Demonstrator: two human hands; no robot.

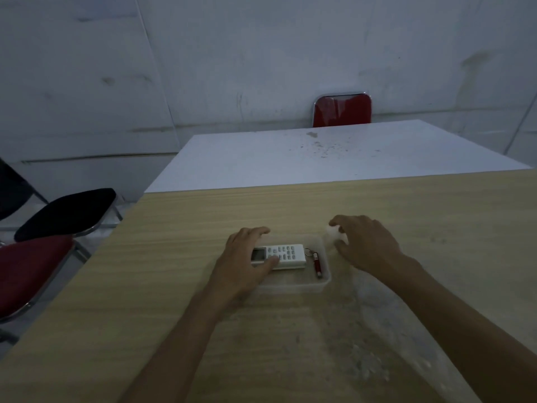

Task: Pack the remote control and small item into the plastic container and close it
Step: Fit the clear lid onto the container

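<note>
- A wooden table (174, 286) stands before a grey wall; a red chair (342, 109) sits beyond.
- The clear plastic container (293, 285) holds the remote control (286, 255) and a small red item (317, 264).
- The left hand (247, 257) grips the remote's left end.
- The right hand (369, 245) holds the translucent lid (334, 237) at the container's right edge.

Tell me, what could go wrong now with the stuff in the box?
The remote control fills most of the clear plastic container, and the left hand rests on it; if it sits tilted, the lid may not close. The small red keychain item lies near the right wall, so its ring might catch under the rim. The right hand holds something clear, perhaps the lid; it is hard to see.
</note>
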